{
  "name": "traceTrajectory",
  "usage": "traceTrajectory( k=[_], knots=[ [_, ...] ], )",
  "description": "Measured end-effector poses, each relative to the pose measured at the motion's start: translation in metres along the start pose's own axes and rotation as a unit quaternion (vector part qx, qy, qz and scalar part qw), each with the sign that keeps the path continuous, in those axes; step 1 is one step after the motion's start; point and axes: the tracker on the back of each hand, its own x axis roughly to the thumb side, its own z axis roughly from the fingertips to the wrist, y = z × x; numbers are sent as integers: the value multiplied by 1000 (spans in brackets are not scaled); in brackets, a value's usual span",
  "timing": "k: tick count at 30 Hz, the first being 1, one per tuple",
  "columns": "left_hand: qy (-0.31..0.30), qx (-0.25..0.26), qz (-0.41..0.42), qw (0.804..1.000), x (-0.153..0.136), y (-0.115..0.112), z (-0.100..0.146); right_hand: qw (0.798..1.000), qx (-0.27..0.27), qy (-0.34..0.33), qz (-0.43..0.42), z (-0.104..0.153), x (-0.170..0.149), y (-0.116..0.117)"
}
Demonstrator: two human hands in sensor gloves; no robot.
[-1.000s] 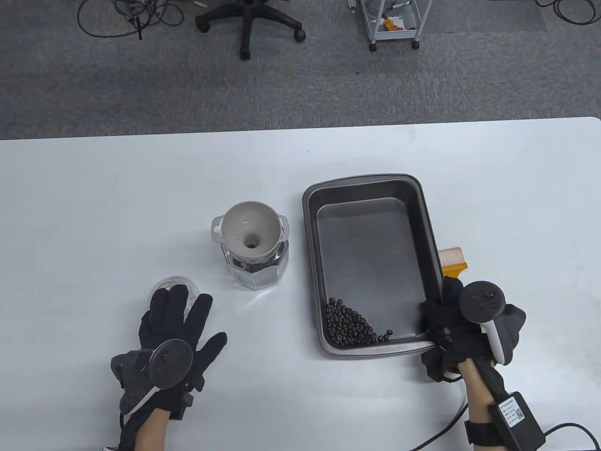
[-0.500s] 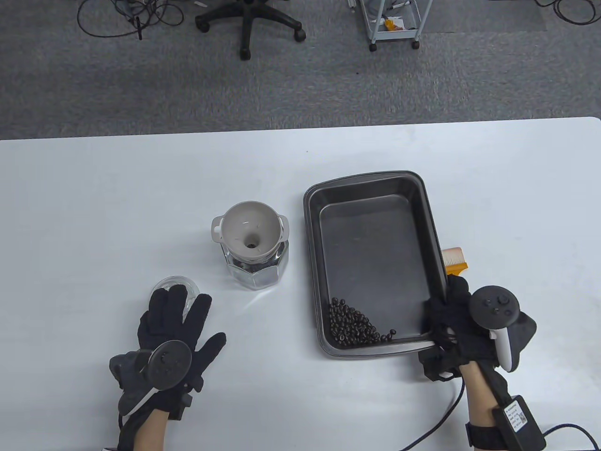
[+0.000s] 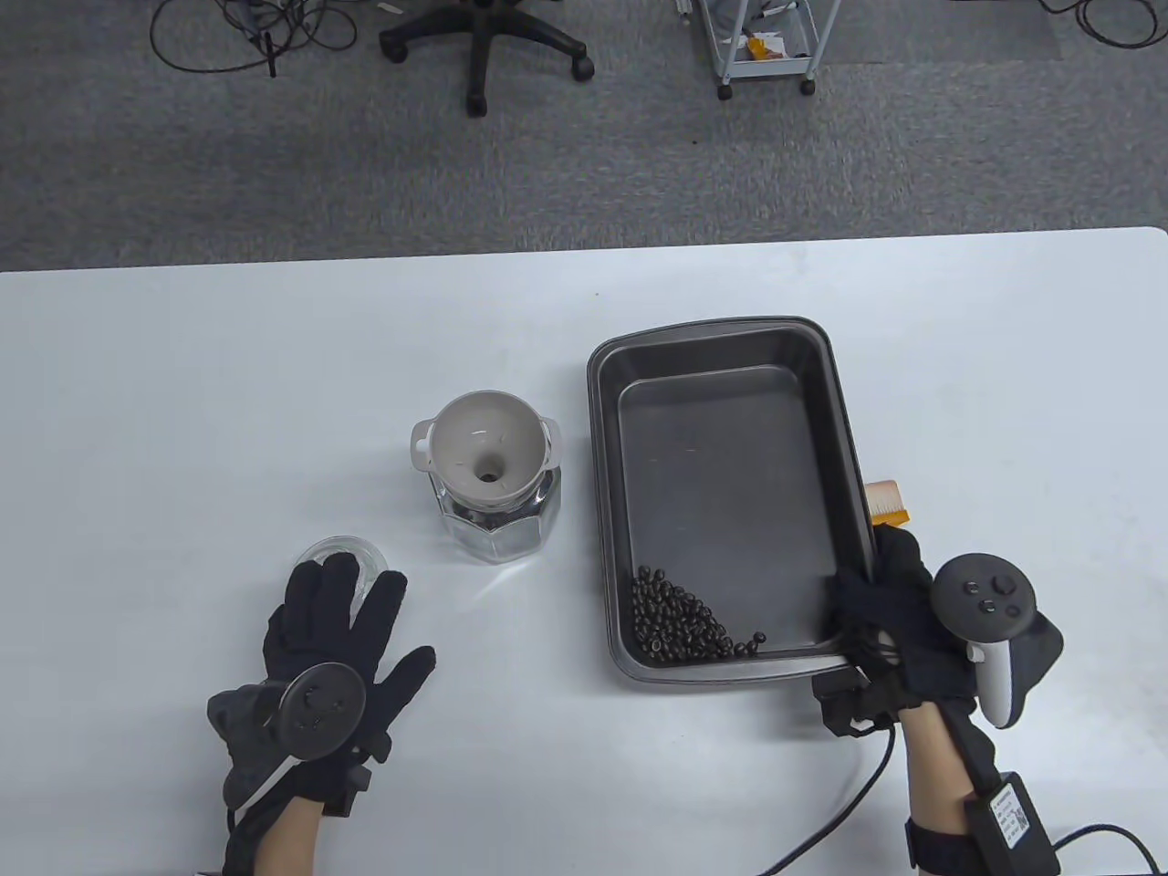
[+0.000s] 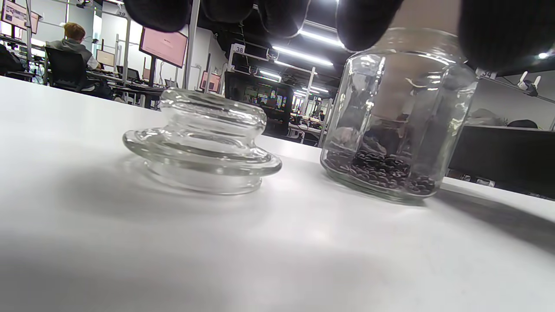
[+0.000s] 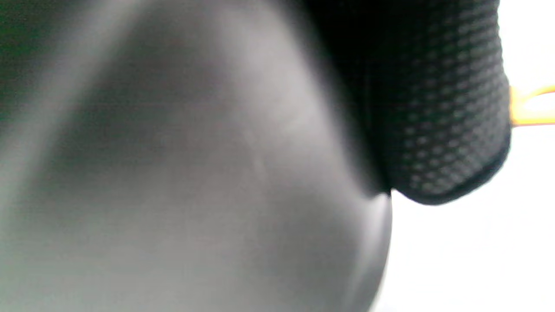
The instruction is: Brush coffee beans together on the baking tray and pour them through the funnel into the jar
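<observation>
Gripped at its near right corner by the right hand (image 3: 899,630), the tray (image 3: 725,336) has tipped up further, beans (image 3: 680,625) heaped near-left, so pouring looks imminent; the left hand (image 3: 333,657) rests flat, fingers spread.

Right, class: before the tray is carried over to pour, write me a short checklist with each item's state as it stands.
1. Coffee beans gathered in one near corner of the baking tray: ok, bar a few strays beside the pile.
2. Right hand grips the tray's near right corner: ok.
3. Funnel seated in the jar mouth: ok.
4. Glass lid off the jar, lying on the table: ok.
5. Left hand steadying the jar: not ok, it rests flat on the table, partly over the lid.
6. Brush out of the pouring path: ok, it lies right of the tray.
</observation>
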Motion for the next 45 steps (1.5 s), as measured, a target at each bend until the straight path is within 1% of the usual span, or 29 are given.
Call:
traceTrajectory(
  k=[5,10,17,29,37,45],
  knots=[
    [-1,-2,3,1000,0,0,0,1000,-8,-1,-9,6,8,-9],
    [-7,1,3,1000,2,2,-2,1000,-19,-5,-7,12,25,-22],
    [-5,6,4,1000,-1,4,1,999,-34,-4,-11,13,49,-41],
    [-8,10,15,1000,-2,6,0,999,-50,3,11,16,70,-68],
    [-9,9,20,1000,-1,6,0,998,-58,-2,3,21,85,-80],
    [-14,4,16,1000,1,4,1,997,-69,-19,0,23,118,-87]
  ],
)
